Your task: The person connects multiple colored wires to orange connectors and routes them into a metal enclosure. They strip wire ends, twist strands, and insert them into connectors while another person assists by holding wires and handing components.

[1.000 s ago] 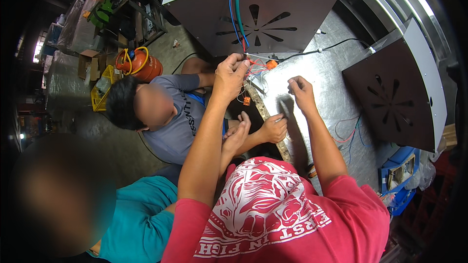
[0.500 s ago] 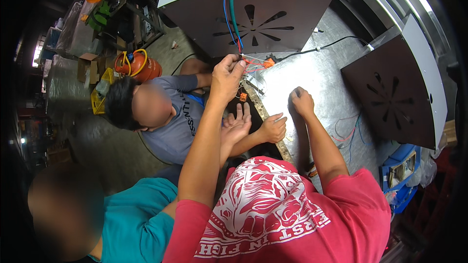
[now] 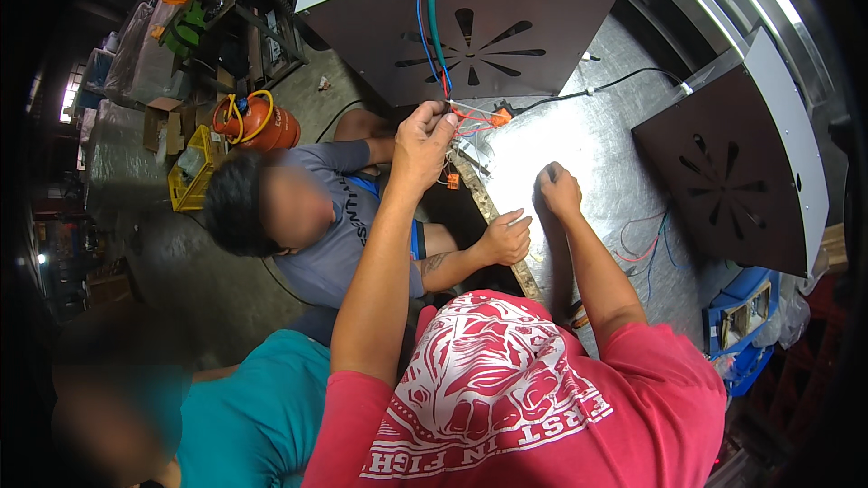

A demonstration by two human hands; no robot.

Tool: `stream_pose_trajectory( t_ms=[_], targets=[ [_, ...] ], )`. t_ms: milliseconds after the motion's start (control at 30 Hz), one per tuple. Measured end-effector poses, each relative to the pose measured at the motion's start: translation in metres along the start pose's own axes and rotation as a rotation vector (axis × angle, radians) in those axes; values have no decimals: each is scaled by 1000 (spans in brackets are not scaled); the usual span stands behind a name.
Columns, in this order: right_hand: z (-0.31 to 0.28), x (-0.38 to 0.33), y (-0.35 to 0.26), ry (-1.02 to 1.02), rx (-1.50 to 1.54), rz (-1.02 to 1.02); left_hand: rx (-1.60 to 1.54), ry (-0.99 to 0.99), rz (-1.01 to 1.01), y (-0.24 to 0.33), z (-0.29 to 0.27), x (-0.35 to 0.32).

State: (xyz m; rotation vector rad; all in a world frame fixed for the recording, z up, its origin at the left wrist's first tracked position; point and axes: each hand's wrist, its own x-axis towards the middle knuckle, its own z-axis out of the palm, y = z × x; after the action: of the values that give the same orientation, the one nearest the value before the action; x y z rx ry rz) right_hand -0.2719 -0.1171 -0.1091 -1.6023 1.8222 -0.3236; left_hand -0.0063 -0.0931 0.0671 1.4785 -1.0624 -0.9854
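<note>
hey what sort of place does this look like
Probably a workshop, perhaps for assembly or repair: two vented cases sit on a metal table, wires hang out of one, and an orange gas cylinder is off to the left.

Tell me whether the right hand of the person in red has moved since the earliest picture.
Yes. Judged against the upper cabinet, the right hand has drawn back slightly, away from it and toward the red shirt.

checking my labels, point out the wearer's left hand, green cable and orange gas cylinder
Wearer's left hand (image 3: 419, 150): head view, back of the hand
Green cable (image 3: 435, 18): head view, middle stretch
Orange gas cylinder (image 3: 273, 132): head view, rounded side
</note>
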Motion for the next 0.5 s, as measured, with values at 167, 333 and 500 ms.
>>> stream_pose_trajectory(
  t_ms=[167,333,500],
  targets=[
    [-1,-2,-1,-5,4,-8,25,4,2,-3,1,0],
    [-2,-3,-3,-5,-12,-3,-76,-16,-10,-3,4,-3],
    [-3,-3,-3,-20,2,-8,-77,-29,-11,-3,5,-3]
  ],
)
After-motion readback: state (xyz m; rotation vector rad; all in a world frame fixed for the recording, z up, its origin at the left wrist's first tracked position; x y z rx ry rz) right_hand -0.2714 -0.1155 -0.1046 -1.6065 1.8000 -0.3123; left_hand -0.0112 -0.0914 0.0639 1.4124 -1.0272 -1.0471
